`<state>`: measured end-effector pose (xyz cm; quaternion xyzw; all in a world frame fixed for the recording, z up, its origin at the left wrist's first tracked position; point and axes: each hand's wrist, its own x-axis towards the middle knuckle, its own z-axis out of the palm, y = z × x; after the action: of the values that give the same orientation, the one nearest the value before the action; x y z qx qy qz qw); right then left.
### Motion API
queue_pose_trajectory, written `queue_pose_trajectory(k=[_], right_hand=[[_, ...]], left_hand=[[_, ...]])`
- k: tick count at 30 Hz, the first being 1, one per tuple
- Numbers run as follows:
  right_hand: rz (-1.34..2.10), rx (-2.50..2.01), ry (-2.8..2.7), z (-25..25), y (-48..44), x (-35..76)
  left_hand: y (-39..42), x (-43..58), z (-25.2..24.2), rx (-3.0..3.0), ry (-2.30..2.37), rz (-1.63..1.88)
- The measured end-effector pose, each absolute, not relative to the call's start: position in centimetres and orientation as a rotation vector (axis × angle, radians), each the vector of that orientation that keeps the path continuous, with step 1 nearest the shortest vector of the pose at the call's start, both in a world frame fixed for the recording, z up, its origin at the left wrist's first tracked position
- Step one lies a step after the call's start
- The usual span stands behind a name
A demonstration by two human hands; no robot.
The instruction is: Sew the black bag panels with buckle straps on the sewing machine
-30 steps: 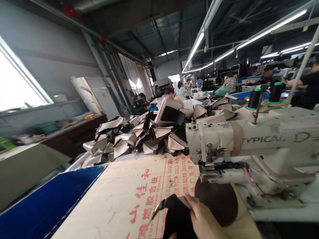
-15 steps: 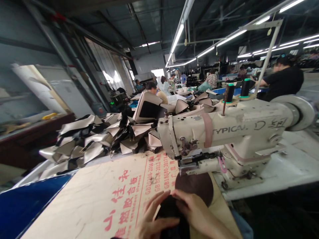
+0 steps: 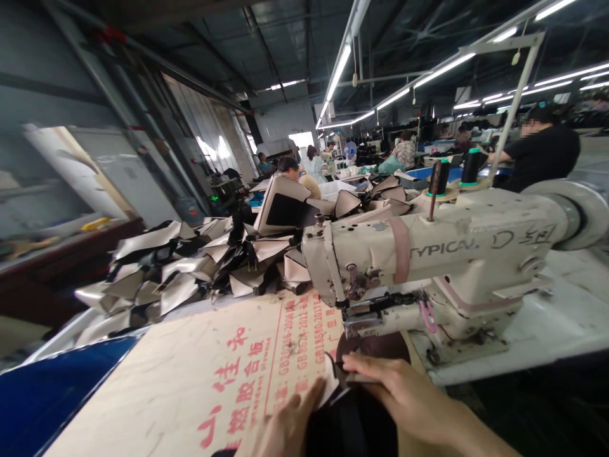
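A black piece with a pale beige edge (image 3: 354, 422) lies between my hands at the bottom centre, over a board with red printing (image 3: 190, 374). My left hand (image 3: 288, 422) is closed on its left side, by the pale edge. From the right, my right hand (image 3: 399, 393) grips its upper edge, fingers together. Just beyond my fingers, a dark brown round pad (image 3: 375, 346) lies below the head of a beige sewing machine (image 3: 442, 247), partly covered by my right hand.
A heap of beige and black sewn pieces (image 3: 185, 266) lies behind the board. Two black thread spools (image 3: 471, 168) stand on the machine. A blue sheet (image 3: 61, 387) is at left. A person in black (image 3: 542, 152) sits at back right.
My right hand has moved right and a little up, and my left hand slightly down. The piece has opened out between them, and its pale edge now shows.
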<state>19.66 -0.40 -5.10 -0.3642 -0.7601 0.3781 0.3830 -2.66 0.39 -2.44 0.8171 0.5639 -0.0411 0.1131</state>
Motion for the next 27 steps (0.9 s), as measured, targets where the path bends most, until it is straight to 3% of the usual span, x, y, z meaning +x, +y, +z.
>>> queue_pose_trajectory(k=[12,21,27], right_hand=[[0.932,-1.183,-1.709,-7.6,1.5,20.2],[0.842,-1.183,-1.783,-8.5,1.8,20.4],[0.842,-1.144,-1.932,-8.3,2.6,21.2]], left_hand=[[4.0,1.9,-2.9,2.318,1.448,0.374],[5.5,3.3,-2.0,2.147,1.207,0.374],[6.1,2.8,-3.3,2.247,1.334,0.299]])
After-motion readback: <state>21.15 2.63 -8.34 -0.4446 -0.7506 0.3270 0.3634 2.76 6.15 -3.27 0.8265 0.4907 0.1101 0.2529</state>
